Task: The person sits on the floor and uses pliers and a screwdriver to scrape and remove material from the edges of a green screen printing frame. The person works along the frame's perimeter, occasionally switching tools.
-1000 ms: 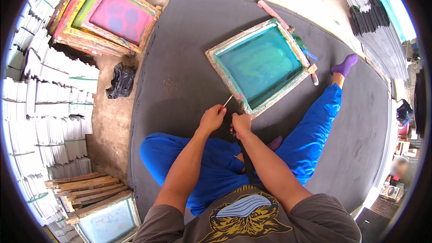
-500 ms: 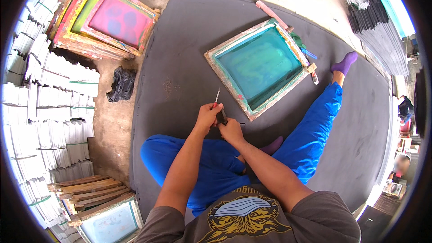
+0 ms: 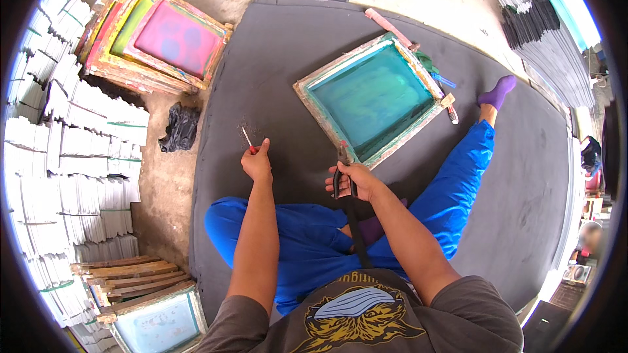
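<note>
My left hand (image 3: pixel 258 163) is closed round a slim red-handled tool (image 3: pixel 246 138) with a thin pale metal shaft; whether it is a blade or a screwdriver is too small to tell. Its tip points away from me, over small dark crumbs on the grey mat (image 3: pixel 261 65). In my right hand (image 3: pixel 356 182) lies a pair of black-handled pliers (image 3: pixel 339 176), its handles spread and its jaws at the near corner of a wooden screen-printing frame (image 3: pixel 314 108). Teal mesh (image 3: pixel 376 95) fills that frame. A black strip (image 3: pixel 357 235) runs from below the pliers to my waist.
Several stained screen frames (image 3: pixel 180 36) are stacked at the far left, with a black plastic bag (image 3: pixel 178 127) nearby. White bundles (image 3: pixel 39 189) line the left side. Beyond the teal frame lie a pink roll (image 3: pixel 389 25) and a brush (image 3: pixel 453 114). My outstretched leg (image 3: pixel 468 176) borders the right.
My hands have parted. The left has moved left and away with the red-handled tool; the right has moved slightly right with the pliers, now turned toward the frame.
</note>
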